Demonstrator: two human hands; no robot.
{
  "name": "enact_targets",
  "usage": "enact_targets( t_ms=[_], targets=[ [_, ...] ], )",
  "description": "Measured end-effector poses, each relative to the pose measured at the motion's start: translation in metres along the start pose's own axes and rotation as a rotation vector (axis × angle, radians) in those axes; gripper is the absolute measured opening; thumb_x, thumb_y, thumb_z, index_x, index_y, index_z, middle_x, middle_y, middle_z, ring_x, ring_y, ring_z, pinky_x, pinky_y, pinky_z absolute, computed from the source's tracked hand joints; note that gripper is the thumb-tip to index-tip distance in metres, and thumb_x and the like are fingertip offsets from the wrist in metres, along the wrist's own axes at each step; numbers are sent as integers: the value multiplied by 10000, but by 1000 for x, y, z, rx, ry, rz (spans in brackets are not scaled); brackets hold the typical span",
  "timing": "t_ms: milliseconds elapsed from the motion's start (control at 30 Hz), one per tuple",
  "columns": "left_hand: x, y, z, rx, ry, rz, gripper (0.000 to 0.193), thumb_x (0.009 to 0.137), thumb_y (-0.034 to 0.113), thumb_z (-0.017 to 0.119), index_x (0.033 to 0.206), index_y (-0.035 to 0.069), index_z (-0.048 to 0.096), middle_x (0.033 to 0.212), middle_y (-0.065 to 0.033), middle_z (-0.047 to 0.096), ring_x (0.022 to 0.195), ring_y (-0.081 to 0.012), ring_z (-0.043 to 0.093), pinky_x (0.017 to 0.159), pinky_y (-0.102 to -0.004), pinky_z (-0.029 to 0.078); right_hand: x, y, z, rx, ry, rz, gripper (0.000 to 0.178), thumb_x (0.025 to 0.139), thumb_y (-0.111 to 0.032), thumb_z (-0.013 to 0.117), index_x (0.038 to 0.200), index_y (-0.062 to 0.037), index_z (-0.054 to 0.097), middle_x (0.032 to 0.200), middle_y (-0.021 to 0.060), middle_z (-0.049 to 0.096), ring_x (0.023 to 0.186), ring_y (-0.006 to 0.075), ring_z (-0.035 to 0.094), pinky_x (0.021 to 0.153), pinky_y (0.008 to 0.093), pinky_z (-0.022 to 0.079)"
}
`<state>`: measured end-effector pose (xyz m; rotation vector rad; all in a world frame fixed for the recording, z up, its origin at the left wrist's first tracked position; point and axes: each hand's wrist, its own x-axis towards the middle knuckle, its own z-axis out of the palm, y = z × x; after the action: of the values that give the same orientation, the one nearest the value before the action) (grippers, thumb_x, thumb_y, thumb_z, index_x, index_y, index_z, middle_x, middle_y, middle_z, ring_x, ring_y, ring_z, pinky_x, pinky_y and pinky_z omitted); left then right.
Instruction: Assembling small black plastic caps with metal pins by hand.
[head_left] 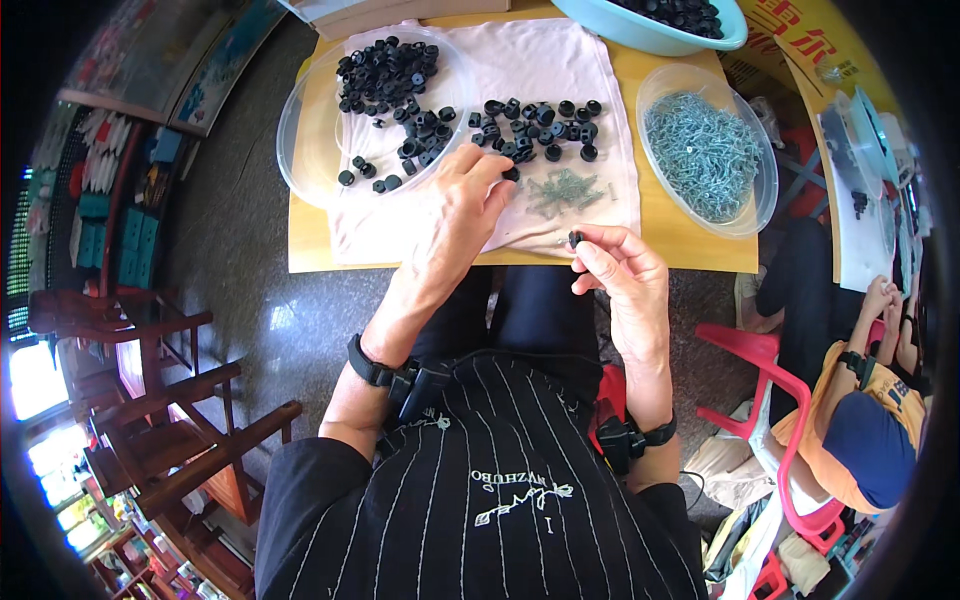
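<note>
My right hand (622, 268) is just past the table's front edge, pinching a small black plastic knob (575, 239) between thumb and fingertips. My left hand (462, 205) reaches over the pink cloth (612, 95), its fingers bent around another black knob (511, 174) at the near edge of a loose group of black knobs (545, 118). The left fingertips are partly hidden. Between my hands, a small heap of screws (566, 192) lies on the cloth. A round clear lid-like tray (300, 150) at the left bears many more knobs (388, 75).
A clear tub full of screws (705, 150) stands on the table's right side. A light blue basin (655, 40) with black pieces is at the far edge. Rightward are a red plastic chair (790, 440) and another person (860, 430) at a table. Wooden furniture (190, 420) stands left.
</note>
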<state>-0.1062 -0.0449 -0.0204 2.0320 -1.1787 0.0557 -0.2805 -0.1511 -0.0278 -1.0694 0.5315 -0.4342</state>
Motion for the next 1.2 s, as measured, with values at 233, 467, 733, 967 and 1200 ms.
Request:
enact_targets(
  t_ms=[233,467,733,967,1200],
  targets=[
    [4,-2,0,66,-72,39,182,773,68,689,950,40,657,875,-87,598,793,-236,622,688,-317,483,-3,-2,-3,2,-7,-3,204,873,-79,657,1060,3,642,929,45,661,789,83,604,605,216,519],
    [2,15,-11,-276,-130,-15,222,766,-2,663,967,9,570,924,-84,597,793,-185,616,695,-287,495,4,-10,9,-47,-25,-124,200,881,-66,648,1071,-7,633,972,51,652,783,76,603,632,207,514],
    [-18,26,-10,-794,-198,-184,224,838,5,661,1038,-9,562,1006,-72,637,874,-109,636,777,-244,518,5,-24,27,-189,-95,-315,213,919,-75,599,1123,-20,574,1009,64,649,885,102,633,664,207,508],
    [-26,27,-9,-1073,-152,-134,293,870,-27,621,1157,-55,572,1105,-118,582,964,-174,631,889,-285,517,1,-22,24,-20,-100,-251,197,932,-99,584,1109,-14,569,1008,79,653,886,117,637,693,224,524],
    [-30,35,-13,-1203,-183,-306,259,887,-25,603,1143,-49,578,1068,-106,620,981,-182,637,890,-293,528,1,-22,18,129,-100,-154,213,925,-123,599,1109,-18,579,1003,82,660,892,137,648,699,245,539]
  ],
)
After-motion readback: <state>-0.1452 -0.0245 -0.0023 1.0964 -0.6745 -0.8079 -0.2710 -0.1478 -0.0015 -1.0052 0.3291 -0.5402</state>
